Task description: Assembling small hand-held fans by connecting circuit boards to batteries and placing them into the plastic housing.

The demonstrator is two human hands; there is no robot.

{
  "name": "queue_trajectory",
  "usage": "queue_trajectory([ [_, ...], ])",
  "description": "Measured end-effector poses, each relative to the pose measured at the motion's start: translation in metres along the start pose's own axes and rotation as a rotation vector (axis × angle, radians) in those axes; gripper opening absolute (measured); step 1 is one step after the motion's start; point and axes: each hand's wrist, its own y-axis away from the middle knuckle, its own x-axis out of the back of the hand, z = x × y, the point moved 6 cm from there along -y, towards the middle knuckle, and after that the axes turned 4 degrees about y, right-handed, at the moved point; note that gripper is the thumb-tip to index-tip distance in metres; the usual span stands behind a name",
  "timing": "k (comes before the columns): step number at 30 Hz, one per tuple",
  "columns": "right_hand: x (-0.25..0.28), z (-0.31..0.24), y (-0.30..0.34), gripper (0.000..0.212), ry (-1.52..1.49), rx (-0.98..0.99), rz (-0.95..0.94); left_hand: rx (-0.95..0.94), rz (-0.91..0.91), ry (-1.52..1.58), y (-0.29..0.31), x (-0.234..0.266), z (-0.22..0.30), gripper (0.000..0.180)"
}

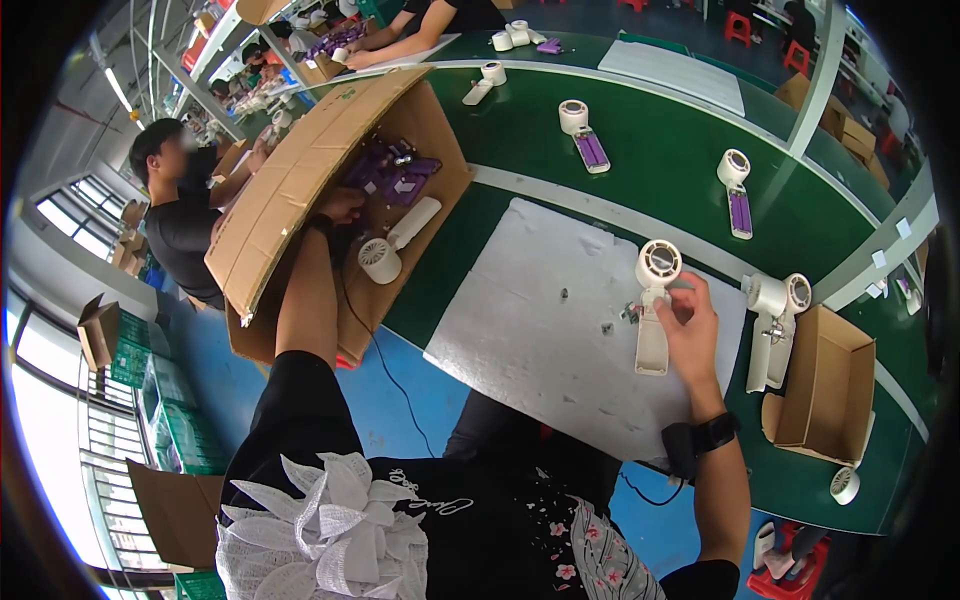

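Observation:
My right hand [692, 325] grips a white handheld fan [652, 345] by its handle, over the white sheet [530, 290] on the bench. The fan's round head points away from me, and its hollow handle lies open toward me. Small green and metal bits show beside the handle. My left hand [343, 206] reaches into a tilted cardboard box [290, 190], its fingers curled beside purple parts [405, 180]; what they hold, if anything, is hidden. Nearer me in the box lies another white fan [382, 260].
Fans with purple inserts [592, 150] stand along the green bench [680, 120]. At right are more white fans [770, 340] and a small open carton [828, 385]. A black cable [385, 365] hangs below the box. Another person [175, 215] works at far left.

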Motion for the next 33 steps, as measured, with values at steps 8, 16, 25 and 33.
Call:
queue_trajectory([
  [8,-0.012,-0.009,-0.001,0.043,0.005,0.039,-0.017,-0.319,0.553,-0.047,-0.015,0.091,-0.030,0.029],
  [16,0.005,0.001,0.005,0.043,0.037,-0.055,0.034,-0.677,0.476,0.218,0.155,-0.054,0.109,0.027],
  [25,0.009,-0.043,0.004,0.059,0.222,0.384,0.188,-0.608,-0.198,0.288,0.285,-0.191,0.228,0.017],
  [33,0.011,-0.040,0.026,0.040,0.145,0.589,-0.015,-0.764,-0.856,0.180,0.316,-0.341,0.283,0.014],
])
